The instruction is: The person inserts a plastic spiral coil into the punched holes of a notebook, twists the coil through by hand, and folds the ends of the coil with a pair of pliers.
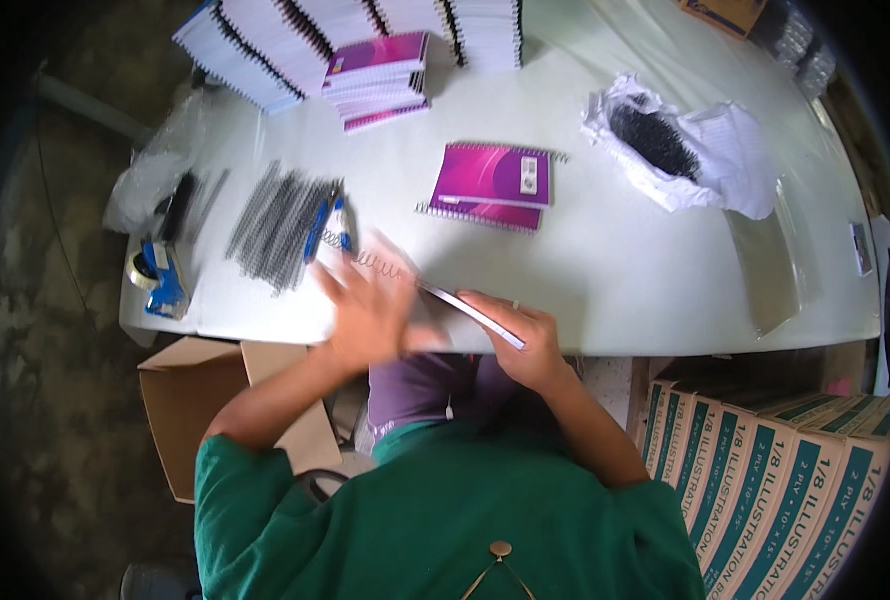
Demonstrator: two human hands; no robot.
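My right hand (525, 345) grips a thin notebook (485, 319), which stands nearly edge-on above the table's near edge. A wire-like spiral coil (377, 263) stretches from the notebook's far end toward the upper left. Beside that coil is my left hand (370, 312), blurred by motion, its fingers looking spread apart; whether it touches the coil I cannot tell. Two purple spiral notebooks (490, 175) lie overlapping beyond my hands. To the left is a spread of dark coils (275, 230), with a blue-handled hand tool (327, 225) at its right side.
A blue tape dispenser (168, 285) sits near the left edge. Stacked notebooks (380, 85) stand before taller spiral-bound piles (395, 20). Crumpled white paper (735, 150) holds black coils (655, 140) at right. Below are an open carton (195, 400) and printed boxes (765, 470).
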